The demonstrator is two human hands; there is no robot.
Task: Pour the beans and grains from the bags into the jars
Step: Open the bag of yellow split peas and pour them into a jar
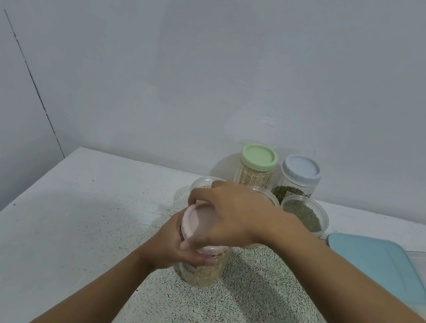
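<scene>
A clear jar [203,273] filled with pale grain stands on the speckled table [59,221] in the middle of the view. My left hand [174,247] grips its upper body from the left. On top sits a pink lid [194,222], which my right hand [228,216] grips from above. Behind stand a green-lidded jar [256,168] of pale grain and a blue-lidded jar [299,178] with dark green beans. No bags are recognisable in view.
Clear open tubs sit behind my hands: one [306,214] holds green beans, two others [204,183] are mostly hidden. A blue flat lid [376,266] lies on a clear container at the right. A pale wall rises behind the table.
</scene>
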